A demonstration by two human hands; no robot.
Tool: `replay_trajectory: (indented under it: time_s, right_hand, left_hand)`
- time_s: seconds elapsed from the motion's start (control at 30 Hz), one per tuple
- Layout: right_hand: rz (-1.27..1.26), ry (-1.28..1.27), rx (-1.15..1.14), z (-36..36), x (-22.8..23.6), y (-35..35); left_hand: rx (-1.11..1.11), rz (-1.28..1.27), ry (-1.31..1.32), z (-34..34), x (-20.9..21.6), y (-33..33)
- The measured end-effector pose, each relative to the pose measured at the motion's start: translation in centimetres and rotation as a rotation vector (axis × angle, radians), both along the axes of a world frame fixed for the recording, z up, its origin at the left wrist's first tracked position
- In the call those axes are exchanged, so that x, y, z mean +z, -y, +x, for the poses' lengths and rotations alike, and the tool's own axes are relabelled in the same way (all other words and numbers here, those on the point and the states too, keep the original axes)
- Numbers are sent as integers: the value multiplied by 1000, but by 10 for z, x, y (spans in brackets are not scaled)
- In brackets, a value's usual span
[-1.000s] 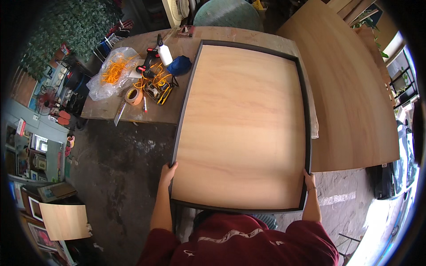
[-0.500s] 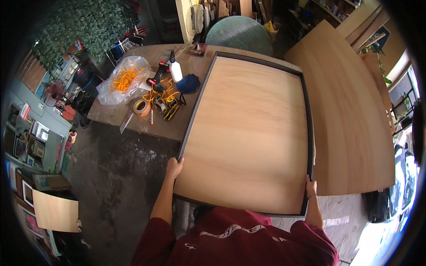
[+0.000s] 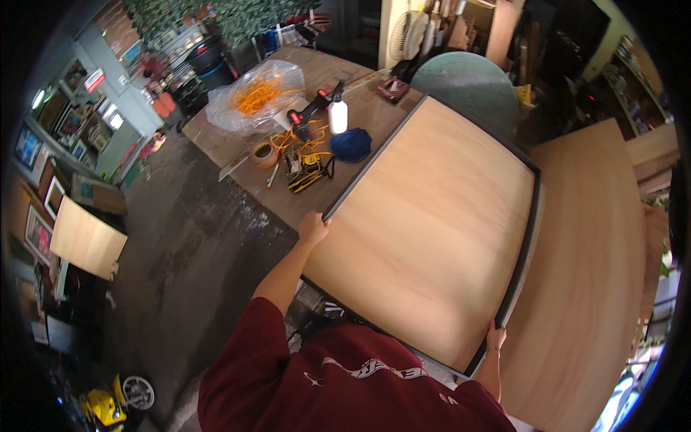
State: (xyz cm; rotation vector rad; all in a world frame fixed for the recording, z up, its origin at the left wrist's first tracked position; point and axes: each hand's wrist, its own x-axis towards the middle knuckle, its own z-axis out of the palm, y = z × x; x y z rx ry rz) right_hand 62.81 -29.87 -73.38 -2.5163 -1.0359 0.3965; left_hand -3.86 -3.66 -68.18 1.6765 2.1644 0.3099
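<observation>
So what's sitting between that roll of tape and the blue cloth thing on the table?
In the head view, a yellow-and-black tool lies between the tape roll and the blue cloth item, with orange cord beside it.

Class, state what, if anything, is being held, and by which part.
A dark-framed wooden panel: the left grip is on its left frame edge, the right grip on its right edge near the lower corner.

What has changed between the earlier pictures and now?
The view swung left, bringing in a yellow motorbike. The panel seems pushed forward: its far edge now overlaps the green round top. Nothing was taken up or let go; the left hand and right hand still hold its sides. The drill and bottle stayed on the table.
</observation>
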Motion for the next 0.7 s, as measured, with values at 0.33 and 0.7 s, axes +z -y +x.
replay_trajectory:
  time_s: [0.33,0.7]
  right_hand:
    - [939,-174,324,-68,241,-120]
    - [1060,892,1274,-203,485,-196]
  left_hand:
    - [231,539,186,10,23,22]
    - [328,431,389,-26,25,87]
